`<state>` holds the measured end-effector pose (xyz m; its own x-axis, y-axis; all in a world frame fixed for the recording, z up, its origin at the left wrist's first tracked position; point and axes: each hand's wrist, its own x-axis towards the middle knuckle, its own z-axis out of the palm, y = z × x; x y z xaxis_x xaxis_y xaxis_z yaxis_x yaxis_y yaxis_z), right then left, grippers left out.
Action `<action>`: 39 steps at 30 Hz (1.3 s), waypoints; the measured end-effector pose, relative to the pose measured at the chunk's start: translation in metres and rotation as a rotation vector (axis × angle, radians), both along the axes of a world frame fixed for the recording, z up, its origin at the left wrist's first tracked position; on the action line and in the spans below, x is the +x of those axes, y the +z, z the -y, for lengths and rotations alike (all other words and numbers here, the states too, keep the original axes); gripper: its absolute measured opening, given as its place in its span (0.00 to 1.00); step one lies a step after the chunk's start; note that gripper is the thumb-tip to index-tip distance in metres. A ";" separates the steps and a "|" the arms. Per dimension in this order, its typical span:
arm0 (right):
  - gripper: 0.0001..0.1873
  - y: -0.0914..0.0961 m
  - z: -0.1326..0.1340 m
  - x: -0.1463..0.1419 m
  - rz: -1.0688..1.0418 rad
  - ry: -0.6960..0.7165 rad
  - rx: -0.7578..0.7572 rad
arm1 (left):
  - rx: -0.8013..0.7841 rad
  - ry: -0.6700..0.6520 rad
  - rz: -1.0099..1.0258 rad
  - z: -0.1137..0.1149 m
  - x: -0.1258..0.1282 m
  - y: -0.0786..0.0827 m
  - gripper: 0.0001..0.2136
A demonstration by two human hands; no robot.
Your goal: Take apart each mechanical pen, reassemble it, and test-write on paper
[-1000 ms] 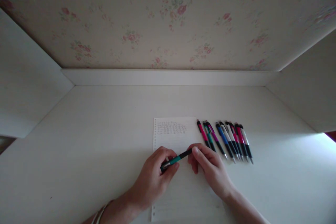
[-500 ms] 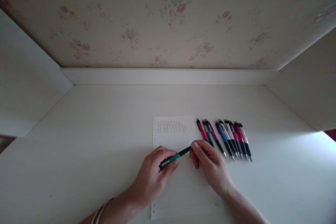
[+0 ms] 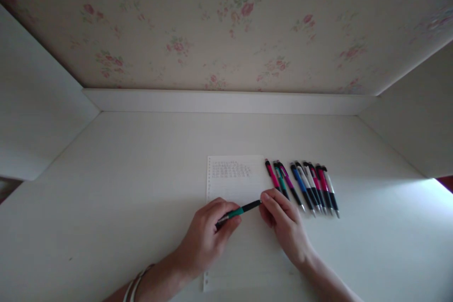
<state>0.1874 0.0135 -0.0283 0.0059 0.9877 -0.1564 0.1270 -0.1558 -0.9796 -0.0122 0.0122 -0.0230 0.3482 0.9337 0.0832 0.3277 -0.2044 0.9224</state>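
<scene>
A green and black pen (image 3: 236,212) is held above the lined sheet of paper (image 3: 230,264), slanting up to the right. My left hand (image 3: 208,231) is closed around its green barrel. At the other end, the thumb and fingers of my right hand (image 3: 281,222) pinch the tip, which they hide. The paper has a punched left edge and several lines of handwriting near its top. Just beyond my right hand lie several pens, among them a pink pen (image 3: 271,172), a purple pen (image 3: 289,183) and a blue pen (image 3: 302,188).
The pens lie side by side on the white desk (image 3: 123,174), right of the paper; a white pen (image 3: 331,191) is at the right end. White panels (image 3: 38,94) close off both sides, and a floral-papered wall (image 3: 212,23) rises behind the desk.
My right hand has shifted very slightly to the right along with the pen's tip end. The pen has turned a little in my left hand. The pens on the desk stay put.
</scene>
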 end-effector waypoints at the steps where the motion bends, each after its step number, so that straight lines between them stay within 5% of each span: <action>1: 0.26 0.000 0.001 0.000 0.016 0.006 -0.011 | 0.029 0.007 0.008 0.000 0.000 0.000 0.05; 16: 0.28 -0.006 0.006 0.001 0.151 0.035 -0.006 | 0.206 -0.028 -0.010 0.005 0.000 -0.009 0.05; 24: 0.27 -0.010 0.008 -0.001 0.200 0.042 -0.020 | 0.209 -0.062 -0.138 0.008 -0.001 -0.005 0.05; 35: 0.27 -0.001 0.013 -0.002 0.299 0.137 0.108 | 0.204 -0.098 -0.325 0.009 -0.001 0.001 0.24; 39: 0.25 0.003 0.012 -0.002 0.235 0.117 0.131 | 0.123 -0.080 -0.225 0.009 -0.002 0.000 0.17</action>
<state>0.1853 0.0018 -0.0253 -0.0887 0.9954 -0.0352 0.3627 -0.0007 -0.9319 -0.0138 0.0034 -0.0231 0.4430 0.8901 0.1068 0.5001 -0.3442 0.7946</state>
